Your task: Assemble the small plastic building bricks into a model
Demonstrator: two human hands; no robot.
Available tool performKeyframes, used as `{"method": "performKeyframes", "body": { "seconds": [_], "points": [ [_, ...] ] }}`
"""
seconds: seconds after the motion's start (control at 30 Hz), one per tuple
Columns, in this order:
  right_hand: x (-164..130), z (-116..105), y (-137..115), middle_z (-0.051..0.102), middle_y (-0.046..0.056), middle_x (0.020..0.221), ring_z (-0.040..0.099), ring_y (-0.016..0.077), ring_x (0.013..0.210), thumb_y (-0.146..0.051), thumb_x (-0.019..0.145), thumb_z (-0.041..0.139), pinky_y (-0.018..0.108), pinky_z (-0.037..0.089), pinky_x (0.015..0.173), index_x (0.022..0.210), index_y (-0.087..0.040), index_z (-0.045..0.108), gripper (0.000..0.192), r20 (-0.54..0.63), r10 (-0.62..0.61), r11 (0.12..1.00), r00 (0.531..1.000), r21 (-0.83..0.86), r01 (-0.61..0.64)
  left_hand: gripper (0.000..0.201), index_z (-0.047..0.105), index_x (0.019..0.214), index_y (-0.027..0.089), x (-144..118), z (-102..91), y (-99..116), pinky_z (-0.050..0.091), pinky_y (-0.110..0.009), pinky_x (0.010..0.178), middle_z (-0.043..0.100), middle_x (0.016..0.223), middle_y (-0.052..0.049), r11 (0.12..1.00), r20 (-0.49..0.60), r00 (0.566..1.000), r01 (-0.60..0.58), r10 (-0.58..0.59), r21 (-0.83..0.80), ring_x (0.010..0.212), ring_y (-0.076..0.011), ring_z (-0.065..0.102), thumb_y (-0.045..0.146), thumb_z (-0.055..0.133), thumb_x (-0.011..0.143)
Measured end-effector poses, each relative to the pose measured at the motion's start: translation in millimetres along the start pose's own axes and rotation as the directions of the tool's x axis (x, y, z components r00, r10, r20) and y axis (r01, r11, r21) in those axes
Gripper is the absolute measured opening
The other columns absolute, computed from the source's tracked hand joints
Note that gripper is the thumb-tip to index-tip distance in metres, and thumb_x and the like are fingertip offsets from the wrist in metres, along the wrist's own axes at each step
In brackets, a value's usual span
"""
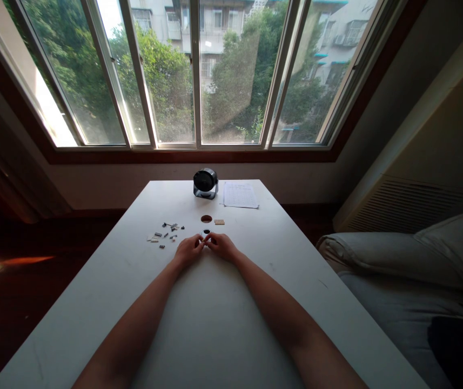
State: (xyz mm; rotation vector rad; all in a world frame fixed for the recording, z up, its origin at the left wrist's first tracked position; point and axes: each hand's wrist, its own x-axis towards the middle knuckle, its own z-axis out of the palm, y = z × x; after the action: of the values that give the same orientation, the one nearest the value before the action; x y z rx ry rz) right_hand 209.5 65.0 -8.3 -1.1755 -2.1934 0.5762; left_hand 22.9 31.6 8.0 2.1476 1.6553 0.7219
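Both of my hands meet over the white table point(199, 313), fingertips close together. My left hand point(189, 249) is closed, its fingers bent inward. My right hand point(222, 246) is closed too, thumb and fingers pinched beside the left fingertips. Whatever lies between the fingers is too small to make out. Just beyond the fingertips is a small round pale piece with a dark centre point(206, 232). Left of my left hand lie several small loose building-brick pieces point(173, 227), dark, grey and pale. A tan studded plate point(219, 222) lies beyond my right hand.
A round hole with a brown inside point(206, 219) shows in the tabletop. Behind it stands a black desk fan point(205, 182), with printed paper sheets point(241, 195) to its right. A sofa point(397, 259) borders the table's right side, and a window point(194, 75) is ahead.
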Motion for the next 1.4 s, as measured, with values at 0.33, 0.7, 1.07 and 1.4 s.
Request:
{"method": "performKeyframes", "body": {
  "seconds": [0.33, 0.7, 1.07, 1.4],
  "points": [
    [-0.1, -1.1, -1.4, 0.063, -0.001, 0.068, 0.050, 0.0106, 0.060, -0.032, 0.087, 0.062, 0.021, 0.033, 0.062, 0.097, -0.021, 0.071, 0.017, -0.001, 0.005, 1.000, 1.000, -0.003, -0.005, 0.023, 0.065, 0.094, 0.021, -1.0, -2.4, 3.0, 0.031, -0.023, 0.061, 0.065, 0.075, -0.001, 1.000, 0.011, 1.000, 0.014, -0.014, -0.021, 0.068, -0.0138, 0.055, 0.038, 0.051, 0.088],
    [0.8, 1.0, 1.8, 0.064, -0.002, 0.068, 0.051, 0.0101, 0.060, -0.031, 0.086, 0.063, 0.020, 0.033, 0.063, 0.098, -0.022, 0.071, 0.017, 0.001, 0.006, 1.000, 1.000, -0.008, -0.006, 0.024, 0.066, 0.096, 0.022, -0.5, -1.1, 1.0, 0.031, -0.024, 0.061, 0.065, 0.074, 0.000, 1.000, 0.002, 1.000, 0.010, -0.010, -0.029, 0.067, -0.0136, 0.055, 0.038, 0.051, 0.088],
    [0.2, 0.1, 0.9, 0.063, -0.001, 0.067, 0.050, 0.0106, 0.059, -0.031, 0.086, 0.063, 0.021, 0.033, 0.062, 0.097, -0.021, 0.071, 0.016, -0.003, -0.002, 1.000, 1.000, -0.004, 0.002, 0.024, 0.066, 0.095, 0.022, -0.2, 0.0, -0.3, 0.030, -0.024, 0.061, 0.065, 0.076, -0.001, 0.999, -0.003, 1.000, 0.001, -0.001, -0.034, 0.067, -0.0138, 0.055, 0.040, 0.051, 0.088],
    [-0.1, -0.6, -0.3, 0.062, -0.001, 0.066, 0.049, 0.0104, 0.059, -0.033, 0.087, 0.062, 0.021, 0.032, 0.061, 0.097, -0.021, 0.072, 0.018, -0.003, -0.006, 1.000, 1.000, -0.003, 0.006, 0.025, 0.065, 0.095, 0.022, 0.0, 1.3, -3.6, 0.029, -0.024, 0.060, 0.065, 0.076, -0.001, 0.999, 0.000, 1.000, -0.014, 0.014, -0.030, 0.067, -0.0135, 0.054, 0.041, 0.050, 0.088]
  ]
}}
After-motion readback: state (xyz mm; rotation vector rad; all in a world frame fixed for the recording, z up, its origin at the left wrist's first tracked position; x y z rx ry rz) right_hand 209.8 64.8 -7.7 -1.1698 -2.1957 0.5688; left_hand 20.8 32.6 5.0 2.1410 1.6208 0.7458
